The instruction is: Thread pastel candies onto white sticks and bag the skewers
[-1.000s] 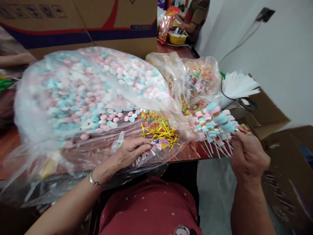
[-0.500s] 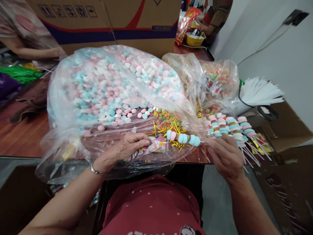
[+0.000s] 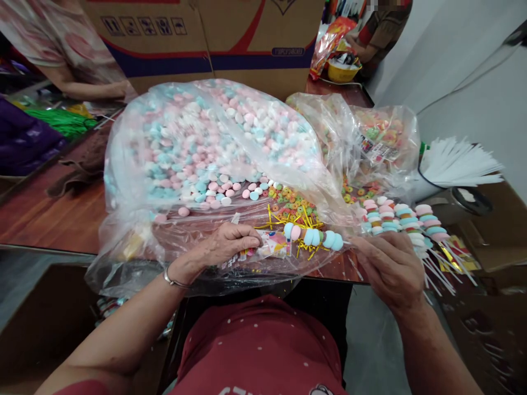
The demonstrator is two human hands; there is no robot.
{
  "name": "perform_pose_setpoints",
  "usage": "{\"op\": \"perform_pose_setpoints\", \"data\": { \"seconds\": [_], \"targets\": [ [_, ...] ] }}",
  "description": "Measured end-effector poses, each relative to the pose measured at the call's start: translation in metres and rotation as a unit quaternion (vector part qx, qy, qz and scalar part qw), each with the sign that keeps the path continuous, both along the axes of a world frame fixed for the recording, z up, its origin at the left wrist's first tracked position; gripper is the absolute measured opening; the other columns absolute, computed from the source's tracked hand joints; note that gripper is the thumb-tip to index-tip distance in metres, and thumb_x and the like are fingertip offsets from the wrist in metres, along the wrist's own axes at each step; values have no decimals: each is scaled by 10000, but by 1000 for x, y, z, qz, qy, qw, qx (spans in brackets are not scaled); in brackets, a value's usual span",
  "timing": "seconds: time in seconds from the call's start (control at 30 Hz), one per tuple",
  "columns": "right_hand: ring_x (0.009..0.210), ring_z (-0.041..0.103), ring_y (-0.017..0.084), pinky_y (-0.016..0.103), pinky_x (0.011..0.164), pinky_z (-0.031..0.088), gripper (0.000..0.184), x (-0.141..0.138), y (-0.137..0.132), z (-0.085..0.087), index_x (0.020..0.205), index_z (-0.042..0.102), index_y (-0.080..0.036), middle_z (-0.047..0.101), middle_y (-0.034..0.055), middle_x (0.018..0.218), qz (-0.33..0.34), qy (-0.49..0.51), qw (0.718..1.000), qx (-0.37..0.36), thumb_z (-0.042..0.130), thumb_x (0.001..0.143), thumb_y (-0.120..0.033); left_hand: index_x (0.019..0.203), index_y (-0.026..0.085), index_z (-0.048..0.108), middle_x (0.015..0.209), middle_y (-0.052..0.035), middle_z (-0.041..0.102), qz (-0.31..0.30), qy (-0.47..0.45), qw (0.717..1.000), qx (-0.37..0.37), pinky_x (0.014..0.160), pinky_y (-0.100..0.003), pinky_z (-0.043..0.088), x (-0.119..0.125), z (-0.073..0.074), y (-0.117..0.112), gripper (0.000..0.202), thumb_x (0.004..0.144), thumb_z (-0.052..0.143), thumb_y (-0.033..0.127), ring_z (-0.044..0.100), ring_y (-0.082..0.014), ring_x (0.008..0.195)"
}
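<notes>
My left hand (image 3: pixel 234 244) pinches a small printed plastic bag (image 3: pixel 272 246) between thumb and fingers. In my right hand (image 3: pixel 391 266) is the white stick of a candy skewer (image 3: pixel 312 236), threaded with blue and pink marshmallows and small coloured rings. It lies nearly level, its tip at the bag's right end; I cannot tell whether the tip is inside. Under the skewer are gold twist ties (image 3: pixel 312 249) and a pile of ring candies (image 3: pixel 290 204). Beyond my right hand, several finished skewers (image 3: pixel 405 219) lie side by side.
A big clear bag of marshmallows (image 3: pixel 197 137) covers the table's middle, with a bag of ring candies (image 3: pixel 382 131) to its right. White sticks (image 3: pixel 457 162) stand beside a metal cup (image 3: pixel 465 203). A large carton (image 3: pixel 197 44) is behind. Two other people sit across the table.
The view has turned a little to the left, so everything sits farther right in the picture. Both hands keep their holds, and the skewer and bag stay nearly the same relative to each other.
</notes>
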State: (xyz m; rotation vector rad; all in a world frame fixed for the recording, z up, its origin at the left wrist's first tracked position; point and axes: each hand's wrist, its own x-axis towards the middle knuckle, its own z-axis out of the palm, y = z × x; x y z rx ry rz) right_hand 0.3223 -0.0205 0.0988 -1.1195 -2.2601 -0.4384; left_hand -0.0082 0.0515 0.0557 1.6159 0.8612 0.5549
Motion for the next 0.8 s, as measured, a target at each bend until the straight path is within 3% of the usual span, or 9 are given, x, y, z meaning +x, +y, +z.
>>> {"op": "perform_pose_setpoints", "data": {
  "seconds": [0.4, 0.53, 0.67, 0.8],
  "targets": [
    [825, 614, 186, 367, 739, 430, 346, 6, -5, -1, 1226, 612, -291, 755, 23, 975, 34, -43, 998, 6, 565, 919, -137, 727, 141, 659, 615, 25, 556, -1, 45, 998, -43, 523, -198, 358, 0, 3, 5, 275, 835, 582, 382, 466, -96, 575],
    [807, 597, 168, 351, 731, 419, 317, 4, -2, 2, 1206, 610, -283, 752, 21, 958, 61, -57, 996, -8, 554, 929, -138, 724, 139, 662, 617, 26, 546, -35, 67, 997, -31, 526, -194, 337, 3, 10, 7, 259, 832, 571, 356, 445, -92, 570],
    [701, 535, 161, 332, 676, 389, 256, -2, 5, 4, 1146, 616, -208, 718, 23, 794, 82, -54, 995, -20, 570, 908, -125, 695, 144, 656, 603, 21, 544, -82, 71, 994, -8, 544, -194, 358, 5, 13, 10, 284, 850, 576, 370, 440, -93, 573],
    [709, 542, 160, 312, 689, 394, 159, -8, 8, 5, 1022, 644, -181, 676, 18, 729, 88, -46, 991, -90, 520, 929, -145, 739, 155, 695, 615, 9, 576, -125, 65, 990, -1, 541, -194, 372, 6, 14, 16, 269, 871, 590, 364, 466, -97, 573]
  ]
}}
